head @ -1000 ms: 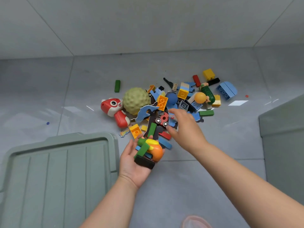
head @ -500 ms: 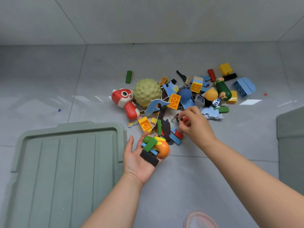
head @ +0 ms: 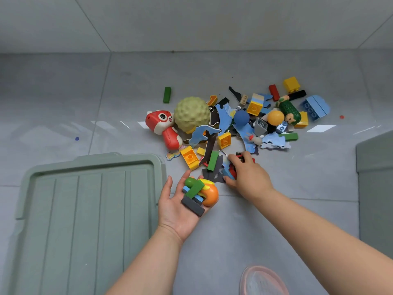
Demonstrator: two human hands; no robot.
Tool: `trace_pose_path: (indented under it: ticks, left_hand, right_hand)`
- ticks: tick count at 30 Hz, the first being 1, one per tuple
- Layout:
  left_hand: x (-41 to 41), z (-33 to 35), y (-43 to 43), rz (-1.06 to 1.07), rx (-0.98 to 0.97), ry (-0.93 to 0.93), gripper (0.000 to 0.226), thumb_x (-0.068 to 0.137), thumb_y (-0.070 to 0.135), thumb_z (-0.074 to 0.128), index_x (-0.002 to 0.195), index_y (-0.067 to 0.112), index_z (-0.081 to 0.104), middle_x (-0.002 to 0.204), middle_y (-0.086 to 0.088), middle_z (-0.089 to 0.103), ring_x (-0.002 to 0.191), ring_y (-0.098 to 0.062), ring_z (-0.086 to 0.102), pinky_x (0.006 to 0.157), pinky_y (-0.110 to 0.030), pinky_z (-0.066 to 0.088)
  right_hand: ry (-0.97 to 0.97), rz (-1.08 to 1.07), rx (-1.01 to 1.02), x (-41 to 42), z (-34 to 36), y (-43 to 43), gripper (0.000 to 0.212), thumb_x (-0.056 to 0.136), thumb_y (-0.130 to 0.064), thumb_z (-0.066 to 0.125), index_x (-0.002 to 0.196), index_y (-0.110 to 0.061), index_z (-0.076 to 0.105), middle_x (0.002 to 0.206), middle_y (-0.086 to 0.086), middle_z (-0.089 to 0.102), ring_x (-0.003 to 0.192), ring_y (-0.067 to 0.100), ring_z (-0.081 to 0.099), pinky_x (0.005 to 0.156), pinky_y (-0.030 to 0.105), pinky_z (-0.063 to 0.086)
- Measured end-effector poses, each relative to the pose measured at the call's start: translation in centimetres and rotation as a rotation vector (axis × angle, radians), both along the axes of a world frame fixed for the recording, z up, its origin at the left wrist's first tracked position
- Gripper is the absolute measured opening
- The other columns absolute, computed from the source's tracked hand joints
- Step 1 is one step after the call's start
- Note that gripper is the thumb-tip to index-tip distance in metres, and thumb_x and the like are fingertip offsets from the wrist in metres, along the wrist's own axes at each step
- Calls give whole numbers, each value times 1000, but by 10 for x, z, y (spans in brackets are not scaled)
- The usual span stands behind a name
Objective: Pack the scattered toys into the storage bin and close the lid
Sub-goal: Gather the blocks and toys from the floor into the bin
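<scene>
Two bare hands work over a grey tiled floor (head: 234, 241). The left hand (head: 180, 206) lies palm up, fingers spread, a loose cradle rather than a closed grip, carrying four or five small toys: one green block (head: 194, 188), one dark grey block (head: 192, 206), one orange ball (head: 210, 195), with bits of blue and yellow between them. The right hand (head: 247, 174) is palm down at the near edge of the toy pile (head: 240, 126), its grip curled around small red and blue pieces (head: 230, 172); how tightly, I cannot tell. In the pile: one bumpy green ball (head: 191, 117), one red fish toy (head: 162, 126), one blue ball (head: 241, 117), one yellow-orange ball (head: 275, 117), several yellow bricks, several blue puzzle shapes. One green stick (head: 167, 94) lies apart, beyond the pile. One green lid (head: 85, 220) lies flat to the left, its right edge just beside the left hand. A green bin (head: 376, 188) is cut off by the right frame edge, well apart from the pile. Bare floor lies open between the forearms and beyond the pile up to the wall.
</scene>
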State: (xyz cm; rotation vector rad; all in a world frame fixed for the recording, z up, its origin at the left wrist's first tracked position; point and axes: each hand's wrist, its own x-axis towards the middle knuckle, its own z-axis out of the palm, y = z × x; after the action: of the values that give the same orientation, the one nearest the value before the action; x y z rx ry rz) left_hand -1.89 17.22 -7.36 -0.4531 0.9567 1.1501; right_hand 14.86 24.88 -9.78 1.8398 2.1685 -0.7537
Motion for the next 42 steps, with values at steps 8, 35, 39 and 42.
trace_pose_path:
  ticks: [8, 35, 39, 42]
  left_hand:
    - [2, -1, -8, -27, -11, 15, 49, 87, 51, 46, 121, 19, 59, 120, -18, 63, 118, -38, 54, 107, -62, 27]
    - [186, 233, -21, -505, 575, 9, 23, 97, 30, 41, 109, 25, 60, 110, -12, 65, 96, -30, 65, 87, -43, 53]
    - [236, 262, -46, -715, 676, -11, 25, 98, 29, 40, 115, 27, 58, 108, -13, 68, 89, -26, 69, 78, -37, 58]
    - [275, 269, -72, -941, 616, -116, 33, 97, 35, 41, 126, 25, 53, 115, -14, 67, 102, -28, 67, 85, -40, 56]
  right_hand:
    - [218, -340, -60, 17, 11, 1, 34, 81, -23, 63, 109, -18, 45, 116, 9, 38, 82, 29, 47, 71, 31, 39]
    - [856, -700, 852, 91, 256, -137, 48, 80, -42, 57, 126, -43, 44, 145, -15, 30, 131, -5, 27, 107, 12, 25]
    - [1002, -962, 932, 125, 283, -177, 60, 83, -21, 62, 134, -32, 32, 133, -29, 37, 123, -13, 38, 94, 3, 33]
    - [1062, -1294, 980, 156, 282, -209, 63, 83, -19, 68, 132, -35, 33, 135, -17, 43, 120, -3, 48, 99, 17, 42]
